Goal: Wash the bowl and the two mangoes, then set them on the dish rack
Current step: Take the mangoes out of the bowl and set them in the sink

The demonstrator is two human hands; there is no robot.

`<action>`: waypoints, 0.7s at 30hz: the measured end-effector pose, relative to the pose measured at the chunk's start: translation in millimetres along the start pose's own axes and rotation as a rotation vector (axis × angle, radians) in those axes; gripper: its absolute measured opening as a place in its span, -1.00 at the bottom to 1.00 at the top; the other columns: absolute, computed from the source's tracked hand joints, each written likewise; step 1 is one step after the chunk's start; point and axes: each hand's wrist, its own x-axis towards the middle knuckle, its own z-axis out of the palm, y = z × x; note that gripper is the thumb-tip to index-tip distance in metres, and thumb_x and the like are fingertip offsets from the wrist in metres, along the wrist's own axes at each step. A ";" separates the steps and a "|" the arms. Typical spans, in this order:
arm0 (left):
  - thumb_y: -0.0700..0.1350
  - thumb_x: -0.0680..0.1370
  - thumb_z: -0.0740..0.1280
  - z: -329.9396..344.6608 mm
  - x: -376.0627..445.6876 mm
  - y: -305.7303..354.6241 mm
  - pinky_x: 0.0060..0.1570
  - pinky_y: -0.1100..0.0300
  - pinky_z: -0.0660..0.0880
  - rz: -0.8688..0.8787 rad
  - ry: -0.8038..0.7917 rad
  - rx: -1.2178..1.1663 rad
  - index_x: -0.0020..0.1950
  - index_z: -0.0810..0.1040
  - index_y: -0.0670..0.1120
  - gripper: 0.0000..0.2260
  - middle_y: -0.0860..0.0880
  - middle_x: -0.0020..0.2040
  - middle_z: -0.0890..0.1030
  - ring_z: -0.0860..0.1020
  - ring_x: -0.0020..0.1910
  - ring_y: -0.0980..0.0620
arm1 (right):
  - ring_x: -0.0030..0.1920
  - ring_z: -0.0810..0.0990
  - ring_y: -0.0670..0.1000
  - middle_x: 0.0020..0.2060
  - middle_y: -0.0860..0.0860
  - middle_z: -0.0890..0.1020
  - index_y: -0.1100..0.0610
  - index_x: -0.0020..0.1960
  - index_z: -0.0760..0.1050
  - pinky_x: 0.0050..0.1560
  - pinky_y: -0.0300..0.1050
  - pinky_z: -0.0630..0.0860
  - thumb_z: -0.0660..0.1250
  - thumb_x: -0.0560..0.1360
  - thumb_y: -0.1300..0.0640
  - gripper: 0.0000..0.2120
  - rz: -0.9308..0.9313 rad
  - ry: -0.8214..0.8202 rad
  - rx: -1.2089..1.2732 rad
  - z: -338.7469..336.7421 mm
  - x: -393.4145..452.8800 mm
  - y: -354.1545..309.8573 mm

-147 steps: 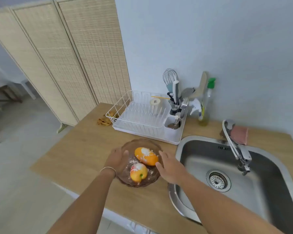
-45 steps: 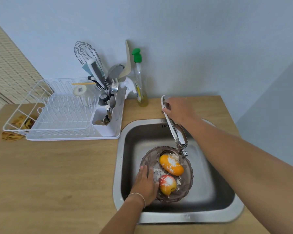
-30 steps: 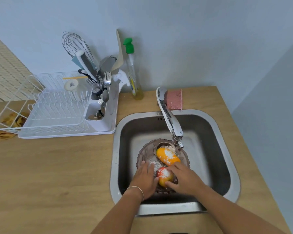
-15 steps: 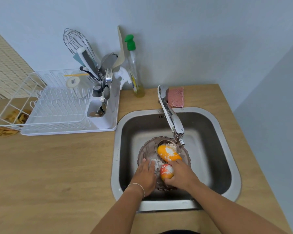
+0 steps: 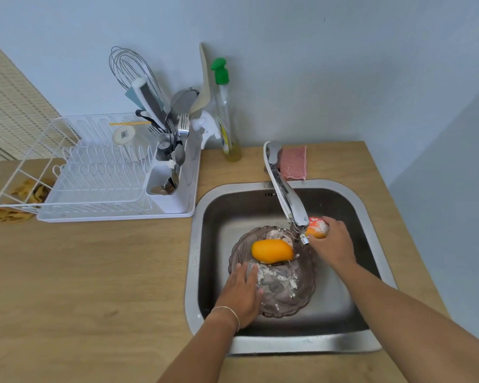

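Note:
A brownish glass bowl (image 5: 285, 297) smeared with white powder sits in the steel sink (image 5: 371, 217), under the tap spout. An orange mango (image 5: 271, 250) lies in the bowl's far half. My left hand (image 5: 242, 293) grips the bowl's near-left rim. My right hand (image 5: 333, 244) holds a red-orange mango (image 5: 317, 227), still dusted white, lifted out of the bowl just right of the spout. The white wire dish rack (image 5: 94, 172) stands on the counter to the left of the sink.
A chrome tap (image 5: 285, 194) reaches over the sink from the back edge. A pink sponge (image 5: 293, 161) and a green-capped soap bottle (image 5: 226, 114) stand behind it. A cutlery holder (image 5: 166, 158) with utensils fills the rack's right end. A yellow cloth (image 5: 25, 194) lies at far left.
My right hand has lifted the red-orange mango out of the bowl and carried it up to the right of the spout. The orange mango looks rinsed of powder. My left hand stays on the bowl.

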 end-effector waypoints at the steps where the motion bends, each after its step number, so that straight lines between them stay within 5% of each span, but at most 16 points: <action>1: 0.11 0.68 0.01 -0.2 -0.2 -0.1 0.55 0.00 -0.06 -0.001 0.002 -0.003 0.61 -0.09 -0.02 -0.45 -0.11 0.63 -0.07 -0.15 0.59 -0.11 | 0.12 0.57 0.17 0.19 0.12 0.49 0.09 0.39 0.41 0.07 0.03 0.56 0.53 0.38 0.00 -0.36 0.021 -0.029 -0.052 2.3 3.4 4.1; 8: 0.12 0.68 0.02 0.1 0.0 -1.8 0.53 0.02 -0.07 -0.014 -0.004 -0.024 0.61 -0.06 0.02 -0.46 -0.08 0.63 -0.07 -0.14 0.59 -0.10 | 0.17 0.54 0.18 0.25 0.16 0.49 0.09 0.39 0.42 0.13 0.04 0.52 0.52 0.41 0.02 -0.40 -0.008 -0.175 -0.225 8.7 14.3 20.1; 12: 0.12 0.68 0.01 1.0 1.6 -2.5 0.51 0.02 -0.08 -0.018 -0.016 -0.028 0.61 -0.07 0.02 -0.46 -0.08 0.63 -0.08 -0.16 0.59 -0.10 | 0.27 0.47 0.20 0.28 0.17 0.48 0.14 0.38 0.42 0.27 0.12 0.49 0.52 0.39 -0.01 -0.36 -0.282 -0.050 -0.349 13.7 -3.8 -4.9; 16: 0.13 0.68 0.00 0.6 1.5 -2.1 0.50 0.05 -0.11 -0.009 -0.017 -0.014 0.61 -0.07 0.01 -0.46 -0.10 0.63 -0.07 -0.15 0.59 -0.11 | 0.33 0.47 0.16 0.40 0.08 0.42 -0.02 0.49 0.28 0.23 0.06 0.48 0.26 0.42 -0.27 -0.30 -0.367 -0.321 -0.371 46.6 -20.2 -22.9; 21: 0.13 0.68 0.00 -1.4 -0.8 -1.1 0.50 0.05 -0.08 -0.010 -0.008 -0.020 0.61 -0.06 0.02 -0.46 -0.09 0.63 -0.06 -0.15 0.59 -0.09 | 0.30 0.46 0.28 0.45 0.07 0.34 -0.06 0.49 0.14 0.16 0.23 0.51 0.37 0.48 -0.02 -0.34 -0.496 -0.401 -0.598 74.8 -24.3 -26.7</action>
